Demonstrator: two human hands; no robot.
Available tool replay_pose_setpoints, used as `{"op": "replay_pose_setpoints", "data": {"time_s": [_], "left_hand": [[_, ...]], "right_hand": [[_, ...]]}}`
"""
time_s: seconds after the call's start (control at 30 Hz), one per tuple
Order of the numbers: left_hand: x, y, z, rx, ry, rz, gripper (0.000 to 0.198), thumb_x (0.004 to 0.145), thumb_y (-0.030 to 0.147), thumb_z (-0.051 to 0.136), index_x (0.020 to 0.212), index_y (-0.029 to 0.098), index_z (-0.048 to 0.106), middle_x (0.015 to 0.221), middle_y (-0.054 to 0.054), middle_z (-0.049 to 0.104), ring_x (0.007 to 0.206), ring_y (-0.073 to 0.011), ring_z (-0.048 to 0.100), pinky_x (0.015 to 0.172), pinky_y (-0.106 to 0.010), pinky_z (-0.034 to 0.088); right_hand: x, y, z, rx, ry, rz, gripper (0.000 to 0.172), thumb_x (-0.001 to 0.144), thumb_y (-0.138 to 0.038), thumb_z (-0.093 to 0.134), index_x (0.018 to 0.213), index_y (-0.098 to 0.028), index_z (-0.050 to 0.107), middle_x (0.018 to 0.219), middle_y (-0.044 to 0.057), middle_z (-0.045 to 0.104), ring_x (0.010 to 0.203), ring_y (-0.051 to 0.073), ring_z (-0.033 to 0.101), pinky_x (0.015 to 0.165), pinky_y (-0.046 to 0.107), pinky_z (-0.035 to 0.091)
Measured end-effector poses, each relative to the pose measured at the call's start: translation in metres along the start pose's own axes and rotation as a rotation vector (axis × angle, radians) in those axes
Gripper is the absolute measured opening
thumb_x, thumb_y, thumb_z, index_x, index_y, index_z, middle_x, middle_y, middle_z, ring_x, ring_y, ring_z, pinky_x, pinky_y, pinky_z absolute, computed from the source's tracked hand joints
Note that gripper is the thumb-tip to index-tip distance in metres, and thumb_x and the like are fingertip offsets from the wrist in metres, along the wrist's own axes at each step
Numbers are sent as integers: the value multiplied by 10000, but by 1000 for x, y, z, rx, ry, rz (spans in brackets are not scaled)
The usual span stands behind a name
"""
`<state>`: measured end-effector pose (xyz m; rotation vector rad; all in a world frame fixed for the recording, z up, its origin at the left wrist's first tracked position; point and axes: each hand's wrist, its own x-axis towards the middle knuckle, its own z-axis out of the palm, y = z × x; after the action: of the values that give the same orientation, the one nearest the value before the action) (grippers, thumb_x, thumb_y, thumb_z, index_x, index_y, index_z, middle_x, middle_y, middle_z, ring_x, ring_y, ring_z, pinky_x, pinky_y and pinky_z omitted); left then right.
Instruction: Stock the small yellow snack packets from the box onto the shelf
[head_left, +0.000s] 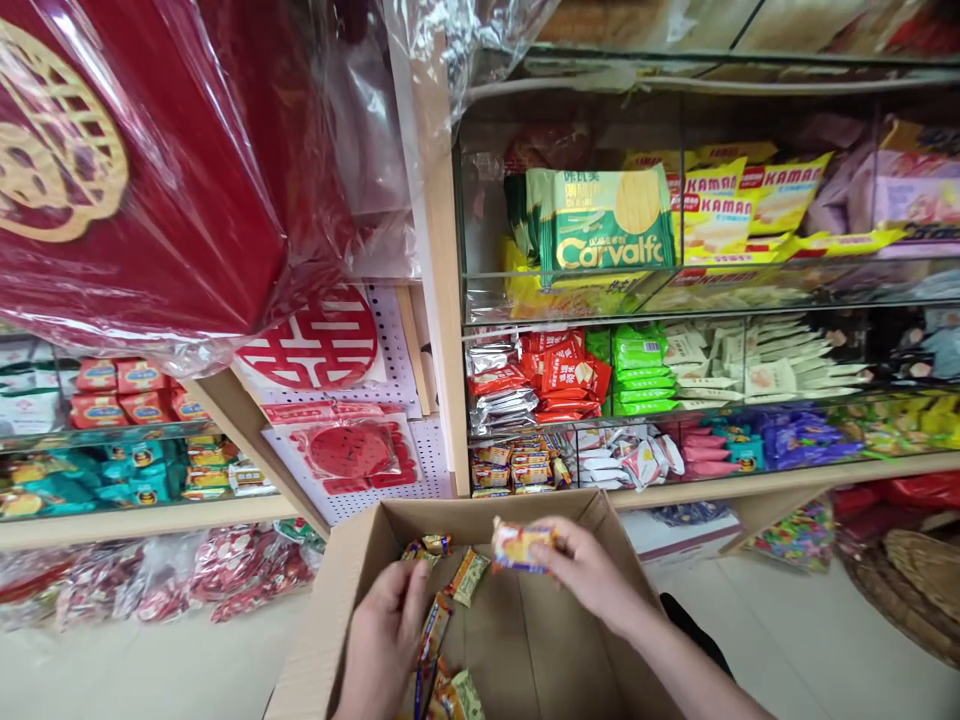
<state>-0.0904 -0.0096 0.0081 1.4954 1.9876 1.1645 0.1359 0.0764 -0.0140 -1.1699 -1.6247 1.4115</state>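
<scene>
Wood-edged shelf (780,482): one, right of the frame, stocked in divided rows. Red item (172,180): one, upper left, plastic-wrapped, gold emblem. Box (517,650): one, cardboard, open, lower centre. Right hand (581,565): over the box, thumb and fingers clamped on one end of a held packet. Left hand (386,625): at the box's left side, fingers curled close together; cannot tell whether they grip anything. Loose packets (433,630): several, in the box, strewn down its left side. Held packet (517,548): one, orange and blue, near lower centre, above the box floor. Handling, as judged: light pinch at the end seal, sparing the contents; packet kept level and clear of the wall; left fingers taking one wrapper singly, without squeezing.
</scene>
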Motion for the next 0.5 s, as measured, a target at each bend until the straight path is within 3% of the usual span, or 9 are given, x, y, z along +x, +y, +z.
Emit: {"op": "replay_pose_setpoints", "data": {"time_s": [0.1,0.2,0.3,0.5], "left_hand": [[15,-26,-24,316,166,148,296,774,394,457,992,214,545,996,-61,584,977,-229,520,864,-367,395],[21,-53,-29,477,186,78,416,776,393,428,1119,164,484,1114,-115,536,1071,-267,481,895,-431,391],[18,-67,-22,527,113,24,479,796,383,387,1191,112,421,1108,-139,538,1066,-256,501,851,-413,438],[13,-76,-15,554,127,57,476,792,333,405,1217,119,382,1185,-131,515,1136,-244,466,909,-407,420]], "right_hand": [[43,6,-28,-269,319,-35,358,789,-355,467,1077,-144,501,822,59,627,620,156,571,591,273,440],[89,6,-41,-617,487,-113,296,792,-255,454,1042,-119,534,947,119,616,832,212,583,739,313,428],[126,6,-42,-827,530,-142,247,788,-197,458,976,-91,578,938,170,612,903,247,566,778,323,407],[171,11,-41,-817,497,-204,205,785,-163,452,860,-104,633,804,171,639,863,270,586,797,351,395]]}}
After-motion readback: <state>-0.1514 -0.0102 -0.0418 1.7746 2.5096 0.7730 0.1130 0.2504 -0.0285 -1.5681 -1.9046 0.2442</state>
